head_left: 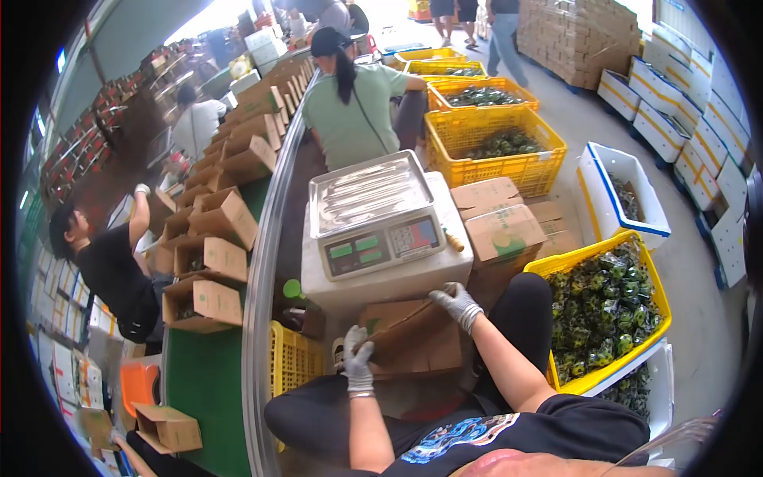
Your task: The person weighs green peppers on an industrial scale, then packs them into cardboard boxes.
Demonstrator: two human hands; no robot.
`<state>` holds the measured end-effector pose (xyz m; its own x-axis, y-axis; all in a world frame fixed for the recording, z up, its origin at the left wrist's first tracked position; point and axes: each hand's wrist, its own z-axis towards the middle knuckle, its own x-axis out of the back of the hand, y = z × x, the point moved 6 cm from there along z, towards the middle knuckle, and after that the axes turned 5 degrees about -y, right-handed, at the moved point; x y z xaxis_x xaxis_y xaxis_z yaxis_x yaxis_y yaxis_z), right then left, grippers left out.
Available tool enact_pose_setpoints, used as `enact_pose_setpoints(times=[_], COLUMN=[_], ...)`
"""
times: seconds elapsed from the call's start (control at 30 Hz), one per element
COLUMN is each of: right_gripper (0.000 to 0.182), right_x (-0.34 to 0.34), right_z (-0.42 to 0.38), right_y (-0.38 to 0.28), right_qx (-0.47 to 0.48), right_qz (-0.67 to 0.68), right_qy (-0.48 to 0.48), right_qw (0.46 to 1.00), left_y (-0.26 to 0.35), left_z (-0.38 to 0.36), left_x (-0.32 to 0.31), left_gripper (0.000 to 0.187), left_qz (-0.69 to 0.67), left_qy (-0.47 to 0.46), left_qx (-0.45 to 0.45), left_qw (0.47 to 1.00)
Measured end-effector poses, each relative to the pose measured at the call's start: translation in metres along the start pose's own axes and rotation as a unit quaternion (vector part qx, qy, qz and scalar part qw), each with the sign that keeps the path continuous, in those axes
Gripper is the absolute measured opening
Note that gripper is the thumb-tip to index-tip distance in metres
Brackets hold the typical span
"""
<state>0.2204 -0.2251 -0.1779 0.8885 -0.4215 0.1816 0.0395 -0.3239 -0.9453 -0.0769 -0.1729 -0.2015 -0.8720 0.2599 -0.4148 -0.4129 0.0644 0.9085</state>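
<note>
In front of my lap is an open brown cardboard box [429, 350], partly in shadow. My left hand [358, 362], in a pale work glove, is closed at the box's left side. The gloved right hand [458, 305] grips the upper right end of a raised flap. Just beyond the box stands a digital weighing scale [380, 211] with a bare metal pan, on a white foam box [318, 278]. To my right, a yellow crate [664, 314] is filled with small clear bags of dark green produce. What lies inside the cardboard box is hard to make out.
On the left runs a green conveyor [203, 381] with a metal rail [258, 318], carrying several open cartons [218, 306]. Closed cartons [505, 230] sit right of the scale. More yellow crates [497, 171] line the floor ahead. Several co-workers are around, one [358, 103] seated ahead.
</note>
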Motion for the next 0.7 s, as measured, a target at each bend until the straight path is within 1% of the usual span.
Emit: enact_pose_setpoints(times=[0.07,0.1,0.13,0.17,0.2,0.23,0.27,0.3,0.33,0.37,0.4,0.43,0.47,0.5,0.53,0.6,0.63,0.7], right_gripper=[0.081,0.085,0.085,0.087,0.088,0.100,0.106,0.108,0.110,0.122,0.127,0.128,0.129,0.130,0.118,0.099,0.092,0.079], right_x=[-0.004,-0.007,-0.017,-0.028,-0.041,-0.037,-0.036,-0.037,-0.035,-0.037,-0.039,-0.042,-0.045,-0.044,-0.036,-0.029,-0.036,-0.042], right_z=[-0.014,-0.012,-0.018,-0.020,-0.018,-0.031,-0.032,-0.031,-0.026,-0.017,-0.013,-0.010,-0.010,-0.010,-0.024,-0.024,-0.036,-0.068], right_y=[-0.019,-0.018,-0.017,-0.010,-0.003,-0.026,-0.034,-0.040,-0.046,-0.039,-0.041,-0.036,-0.032,-0.029,-0.046,-0.038,-0.053,-0.074], right_qx=[-0.013,0.021,0.058,0.068,0.076,0.032,0.014,-0.027,-0.068,-0.095,-0.093,-0.091,-0.089,-0.090,-0.072,0.025,0.020,0.002], right_qz=[-0.032,-0.099,-0.151,-0.187,-0.222,-0.315,-0.392,-0.403,-0.411,-0.409,-0.428,-0.423,-0.416,-0.405,-0.384,-0.267,-0.312,-0.389], right_qy=[-0.103,-0.156,-0.228,-0.246,-0.265,-0.217,-0.137,-0.125,-0.114,-0.148,-0.180,-0.199,-0.220,-0.212,-0.184,-0.121,-0.203,-0.357], right_qw=[0.994,0.982,0.960,0.949,0.935,0.923,0.910,0.906,0.902,0.896,0.881,0.879,0.878,0.885,0.902,0.956,0.928,0.849], left_y=[-0.002,0.004,0.018,0.028,0.031,0.031,0.028,0.031,0.044,0.058,0.069,0.058,0.045,0.034,0.030,0.037,0.038,0.038], left_z=[0.002,0.000,-0.005,-0.006,-0.005,-0.006,-0.008,-0.010,-0.016,-0.023,-0.032,-0.030,-0.023,-0.015,-0.011,-0.010,-0.009,-0.006], left_x=[0.016,0.005,-0.009,-0.020,-0.026,-0.032,-0.037,-0.041,-0.051,-0.063,-0.074,-0.066,-0.054,-0.046,-0.045,-0.041,-0.044,-0.048], left_gripper=[0.059,0.059,0.059,0.060,0.060,0.060,0.060,0.060,0.056,0.053,0.050,0.045,0.034,0.028,0.022,0.020,0.018,0.018], left_qz=[0.025,0.067,0.111,0.157,0.160,0.163,0.164,0.257,0.360,0.457,0.547,0.506,0.462,0.491,0.510,0.493,0.481,0.455], left_qy=[-0.002,-0.016,-0.030,-0.044,-0.041,-0.036,-0.030,-0.032,-0.002,0.028,0.058,0.030,-0.003,-0.121,-0.235,-0.236,-0.238,-0.218], left_qx=[0.057,0.062,0.066,0.069,0.073,0.078,0.083,0.006,-0.093,-0.191,-0.283,-0.255,-0.215,-0.197,-0.174,-0.183,-0.188,-0.160], left_qw=[0.998,0.996,0.991,0.984,0.984,0.983,0.982,0.966,0.928,0.868,0.786,0.824,0.861,0.840,0.809,0.817,0.822,0.849])
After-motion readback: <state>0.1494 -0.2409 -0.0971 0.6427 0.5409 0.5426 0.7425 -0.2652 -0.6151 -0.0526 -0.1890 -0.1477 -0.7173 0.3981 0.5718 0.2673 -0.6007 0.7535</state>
